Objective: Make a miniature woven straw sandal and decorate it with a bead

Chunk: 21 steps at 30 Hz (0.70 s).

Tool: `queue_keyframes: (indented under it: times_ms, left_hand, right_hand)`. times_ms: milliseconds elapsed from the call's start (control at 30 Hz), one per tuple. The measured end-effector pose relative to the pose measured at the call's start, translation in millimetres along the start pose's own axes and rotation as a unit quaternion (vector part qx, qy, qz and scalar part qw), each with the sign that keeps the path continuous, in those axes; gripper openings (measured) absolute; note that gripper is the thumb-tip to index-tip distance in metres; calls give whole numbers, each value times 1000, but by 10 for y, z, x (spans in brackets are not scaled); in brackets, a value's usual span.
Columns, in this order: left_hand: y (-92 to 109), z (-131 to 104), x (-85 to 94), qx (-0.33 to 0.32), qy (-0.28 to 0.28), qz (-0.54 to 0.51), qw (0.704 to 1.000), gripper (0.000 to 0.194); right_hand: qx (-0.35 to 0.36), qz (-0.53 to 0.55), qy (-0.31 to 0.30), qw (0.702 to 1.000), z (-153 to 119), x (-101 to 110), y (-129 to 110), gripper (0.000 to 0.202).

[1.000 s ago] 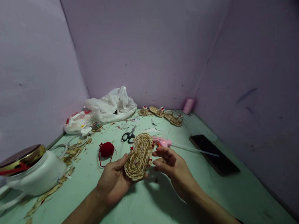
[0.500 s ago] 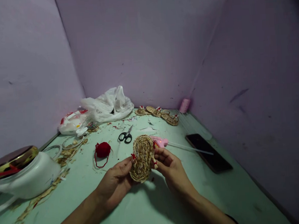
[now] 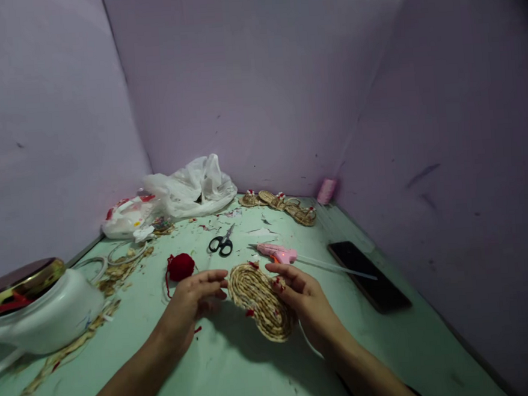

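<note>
My right hand (image 3: 308, 303) grips a small woven straw slipper sole (image 3: 262, 300) by its right edge. The sole is held tilted above the table, its coiled braid facing me, with red bits of yarn at its edges. To the left of it, my left hand (image 3: 192, 302) is open, its fingers stretched toward the upper left rim; I cannot tell whether the fingertips touch it. Just behind the sole lies a pink glue gun (image 3: 277, 252) with a long clear glue stick in its rear. Black-handled scissors (image 3: 222, 243) and a red yarn ball (image 3: 181, 266) lie behind my left hand.
A dark phone (image 3: 369, 275) lies on the right. Along the back are several small woven slippers (image 3: 301, 213), a pink thread spool (image 3: 327, 190) and a white plastic bag (image 3: 195, 188). A white pot (image 3: 50, 315), a cable and straw scraps are on the left.
My left hand has let go of the sole and moved a little left. In my right hand the sole has turned, its near end swinging to the right, uncovering the glue gun.
</note>
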<state>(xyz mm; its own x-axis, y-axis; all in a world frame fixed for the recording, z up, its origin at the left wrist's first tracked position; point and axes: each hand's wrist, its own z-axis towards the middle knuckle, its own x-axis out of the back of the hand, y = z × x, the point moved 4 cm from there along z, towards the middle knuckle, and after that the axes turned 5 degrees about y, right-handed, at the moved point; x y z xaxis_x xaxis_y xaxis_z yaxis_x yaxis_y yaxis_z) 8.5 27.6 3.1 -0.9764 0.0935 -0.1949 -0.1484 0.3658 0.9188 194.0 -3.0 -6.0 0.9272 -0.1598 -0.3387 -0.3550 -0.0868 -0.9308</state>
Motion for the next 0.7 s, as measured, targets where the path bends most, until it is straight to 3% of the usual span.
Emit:
queue_keyframes:
  times_ms: [100, 200, 333, 467, 600, 700]
  left_hand:
    - [53, -4, -17, -24, -44, 21, 999, 30]
    - [-1, -14, -59, -8, -89, 25, 996, 33]
    - [-100, 12, -55, 36, -81, -24, 996, 41]
    - [-132, 29, -71, 39, -59, -95, 993, 45]
    - [-138, 10, -104, 45, -46, -137, 989, 40]
    - [-119, -8, -113, 60, -29, -157, 985, 32]
  right_hand:
    - [-40, -16, -37, 998, -12, -32, 27, 44]
    - [-70, -21, -42, 996, -21, -60, 39, 49]
    - [-94, 56, -13, 994, -34, -74, 1, 48]
    - [-78, 119, -7, 990, -43, -101, -51, 40]
    - [-53, 108, 18, 993, -41, -90, -82, 36]
    - [-17, 64, -3, 998, -38, -79, -115, 43]
